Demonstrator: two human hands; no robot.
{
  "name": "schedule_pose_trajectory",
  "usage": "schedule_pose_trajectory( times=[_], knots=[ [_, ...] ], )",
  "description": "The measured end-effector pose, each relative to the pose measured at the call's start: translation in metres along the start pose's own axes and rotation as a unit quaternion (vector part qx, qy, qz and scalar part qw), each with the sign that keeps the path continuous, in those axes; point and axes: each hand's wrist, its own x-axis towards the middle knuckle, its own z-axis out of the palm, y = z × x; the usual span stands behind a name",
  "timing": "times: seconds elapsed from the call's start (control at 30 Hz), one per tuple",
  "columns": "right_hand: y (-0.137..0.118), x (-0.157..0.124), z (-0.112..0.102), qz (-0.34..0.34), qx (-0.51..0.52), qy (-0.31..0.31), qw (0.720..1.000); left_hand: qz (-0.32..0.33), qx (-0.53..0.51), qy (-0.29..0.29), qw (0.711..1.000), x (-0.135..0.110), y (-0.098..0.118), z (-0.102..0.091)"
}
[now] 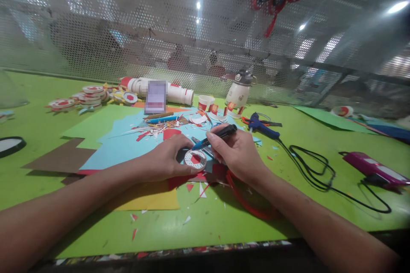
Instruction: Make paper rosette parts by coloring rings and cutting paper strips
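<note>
My left hand (165,158) is curled round a small white paper disc (195,159), thumb along its near edge and fingers on the far side. The disc has a red middle and black marks round it. A black marker with a blue tip end (221,136) is pinched in my right hand (240,151); its tip points at the disc's far rim, and I cannot tell whether it touches. A metal tool (207,151), perhaps scissors, lies partly hidden beneath the right hand. Coloured paper sheets (112,149) lie under both hands.
Finished-looking paper discs (92,96) are stacked at the back left. A phone (156,97) leans against stacked paper cups (182,94). A bottle (238,89) stands behind a blue glue gun (262,127), whose black cord (307,170) runs towards a purple device (371,168). Scraps litter the green table (105,230).
</note>
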Motion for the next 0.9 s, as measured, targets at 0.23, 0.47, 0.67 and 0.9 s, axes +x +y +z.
schedule_pose_trajectory(
  times=[0.23,0.47,0.67,0.9],
  knots=[
    [0.0026,-0.0006,0.0018,-0.006,-0.065,0.009,0.998,-0.011,0.02,-0.003,1.0,0.0008,0.0004,0.0005],
    [0.0079,-0.0005,0.0027,-0.009,-0.073,0.008,0.997,-0.009,0.024,-0.003,1.0,0.0022,-0.0001,0.0009],
    [0.0088,0.0005,0.0028,-0.011,-0.068,0.005,0.998,-0.004,0.024,-0.003,1.0,0.0001,0.0001,0.0007],
    [0.0074,-0.0007,0.0042,-0.017,-0.07,0.005,0.997,0.001,0.027,-0.003,1.0,0.0003,-0.0003,0.0006]
  ],
)
